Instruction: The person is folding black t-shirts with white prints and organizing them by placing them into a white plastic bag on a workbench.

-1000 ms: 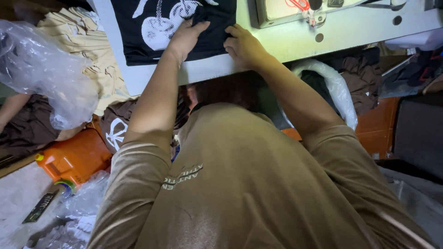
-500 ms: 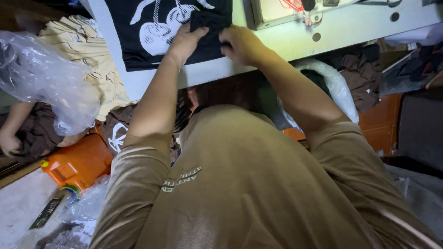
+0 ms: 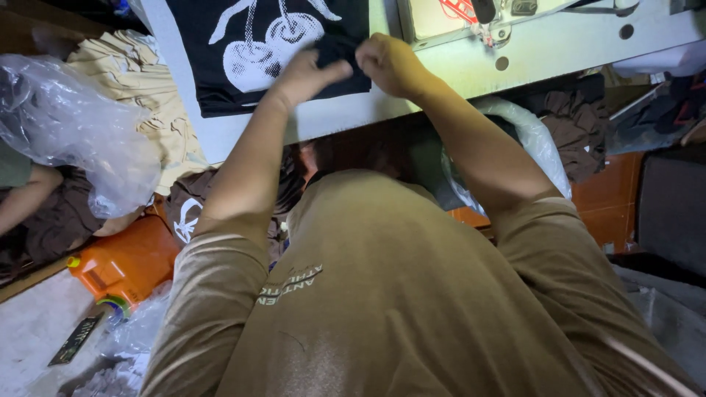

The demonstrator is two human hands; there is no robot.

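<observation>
Black garment (image 3: 220, 81), one piece with a white cherry print, lies flat on the pale worktop (image 3: 456, 70) at the top of the frame, a little left of centre. Its lower right corner is bunched up between the two hands.

Two hands work it. The left hand (image 3: 305, 73) is partly closed, thumb stuck out to the right, fingers curled on the dark cloth at the garment's edge. The right hand (image 3: 390, 62) is clenched into a loose fist just beside it, pinching the same fold of fabric; the knuckles face the camera. The two hands are almost touching.

Both forearms reach up from the bottom of the frame and converge at the garment, bare from the elbow, out of the short sleeves of a tan shirt (image 3: 412, 309) that fills the lower half.

One sewing machine (image 3: 485, 18) sits at the top right of the worktop, just past the right hand. At upper left, one clear plastic bag (image 3: 73, 125) bulges over a beige cloth pile (image 3: 147, 88). One orange container (image 3: 125, 261) stands at lower left. Another person's arm (image 3: 26, 202) shows at the left edge.
</observation>
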